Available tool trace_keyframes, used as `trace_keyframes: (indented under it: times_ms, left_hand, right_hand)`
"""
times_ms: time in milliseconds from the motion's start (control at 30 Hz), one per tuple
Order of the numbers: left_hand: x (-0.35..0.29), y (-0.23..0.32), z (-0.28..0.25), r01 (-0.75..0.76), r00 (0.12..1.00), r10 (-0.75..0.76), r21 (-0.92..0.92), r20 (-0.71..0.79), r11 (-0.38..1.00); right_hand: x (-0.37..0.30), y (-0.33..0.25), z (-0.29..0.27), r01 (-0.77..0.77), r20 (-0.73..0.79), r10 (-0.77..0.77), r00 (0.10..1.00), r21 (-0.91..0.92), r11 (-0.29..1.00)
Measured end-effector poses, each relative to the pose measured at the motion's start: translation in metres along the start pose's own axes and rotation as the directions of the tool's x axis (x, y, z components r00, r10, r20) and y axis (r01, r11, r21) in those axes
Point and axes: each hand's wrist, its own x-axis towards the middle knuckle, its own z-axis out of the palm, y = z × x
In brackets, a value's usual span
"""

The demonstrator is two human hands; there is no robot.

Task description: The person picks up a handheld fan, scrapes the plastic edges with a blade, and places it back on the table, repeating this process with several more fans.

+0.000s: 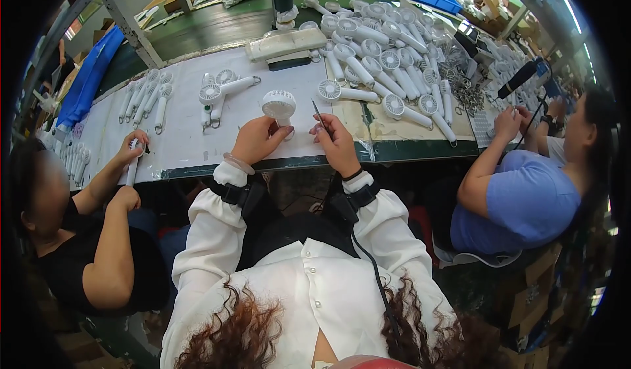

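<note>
My left hand is closed round the handle of a white handheld fan, its round grille tipped up above the fingers. In my right hand I grip a thin, pointed metal tool like tweezers, its tip upward and apart from the fan. Both hands are over the table's near edge. Just beyond my left hand lie a few white fans crossed over each other. Another white fan rests on its side beyond my right hand.
A large heap of white fans covers the back right. A row of fans lies at left. A pale block sits at the back centre. Co-workers sit at both sides, the left one's hand holding a fan. Metal rings pile up at right.
</note>
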Motion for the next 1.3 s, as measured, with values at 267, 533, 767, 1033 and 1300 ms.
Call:
trace_keyframes:
  times_ms: [267,533,767,1033,1300]
  left_hand:
    - [0.001,-0.004,0.0,0.011,1.0,-0.012,0.021,0.024,1.0]
    - [0.002,-0.012,0.007,-0.008,0.998,0.006,-0.042,-0.062,0.999]
    - [0.013,-0.009,0.003,-0.008,1.0,0.008,0.065,0.005,0.998]
    - [0.003,0.003,0.013,0.032,0.996,-0.026,0.071,-0.084,0.997]
    - [-0.004,0.01,0.012,0.085,0.992,-0.082,0.029,-0.094,0.996]
  right_hand:
    - [0.0,0.005,-0.001,-0.004,0.0,0.004,1.0,0.007,1.0]
    - [0.0,0.008,0.0,0.002,-0.004,-0.002,1.0,-0.001,1.0]
    - [0.0,0.007,0.0,-0.006,-0.007,0.006,1.0,-0.013,1.0]
    - [0.0,0.006,0.0,0.005,-0.023,-0.005,1.0,-0.004,1.0]
    - [0.0,0.007,-0.001,0.044,-0.053,-0.044,0.998,0.003,0.999]
